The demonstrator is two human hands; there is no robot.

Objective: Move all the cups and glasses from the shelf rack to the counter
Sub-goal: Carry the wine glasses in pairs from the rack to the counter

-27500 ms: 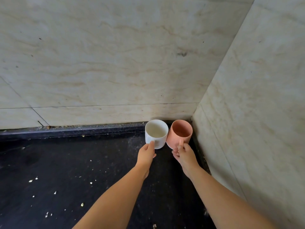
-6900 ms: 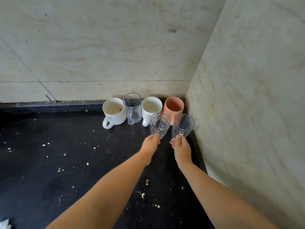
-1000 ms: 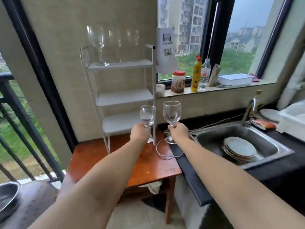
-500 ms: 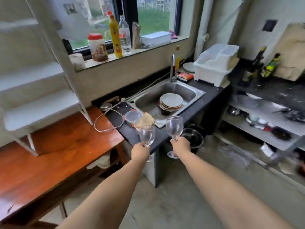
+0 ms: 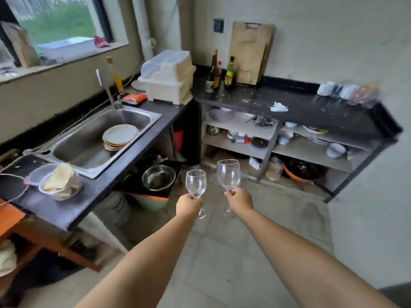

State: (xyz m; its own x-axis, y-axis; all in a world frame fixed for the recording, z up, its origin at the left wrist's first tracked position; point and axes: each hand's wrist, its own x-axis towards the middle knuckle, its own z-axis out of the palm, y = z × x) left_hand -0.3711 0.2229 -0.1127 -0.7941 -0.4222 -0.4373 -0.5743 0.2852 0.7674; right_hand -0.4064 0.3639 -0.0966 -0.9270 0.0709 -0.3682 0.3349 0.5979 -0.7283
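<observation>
My left hand (image 5: 188,205) grips the stem of a small clear wine glass (image 5: 196,182), held upright over the floor. My right hand (image 5: 239,199) grips the stem of a taller wine glass (image 5: 228,174) just to the right, also upright. The two glasses stand close together without touching. Far off at the right end of the black counter (image 5: 311,107), a blurred row of cups and glasses (image 5: 347,92) stands against the wall. The shelf rack is out of view.
A steel sink (image 5: 89,141) with stacked plates sits in the left counter. A white dish rack (image 5: 169,78), bottles (image 5: 219,73) and a cutting board (image 5: 250,52) stand at the corner. Shelves with bowls run under the black counter. Tiled floor lies ahead.
The view has swung right from the rack and wooden table toward the black counter. Both hands still hold their wine glasses, carried along in front of me.
</observation>
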